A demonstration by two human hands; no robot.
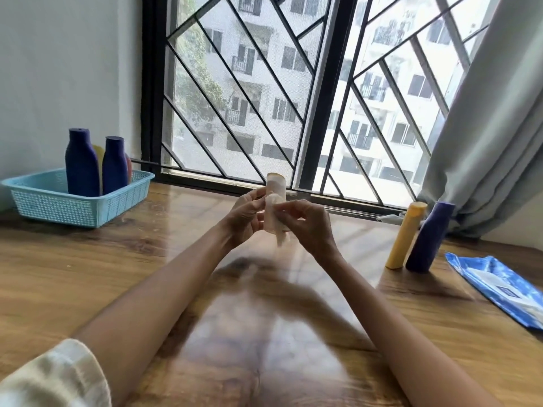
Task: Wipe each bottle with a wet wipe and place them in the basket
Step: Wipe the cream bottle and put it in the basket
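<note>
My left hand [245,217] grips a pale, translucent bottle [275,185] upright above the middle of the table. A white wet wipe [274,205] is pinched against the bottle's side by my right hand [308,223], and its tail hangs below. At the far left stands a light blue basket [44,201] holding two dark blue bottles [81,163] [115,165], with a yellow one partly hidden between them and another behind. On the right, a yellow bottle [407,235] and a dark blue bottle [430,237] stand on the table.
A blue wet-wipe pack [496,286] lies near the right edge of the wooden table [88,274]. A barred window runs along the far edge and a grey curtain [493,142] hangs at the right. A crumpled white wipe [390,218] lies on the sill.
</note>
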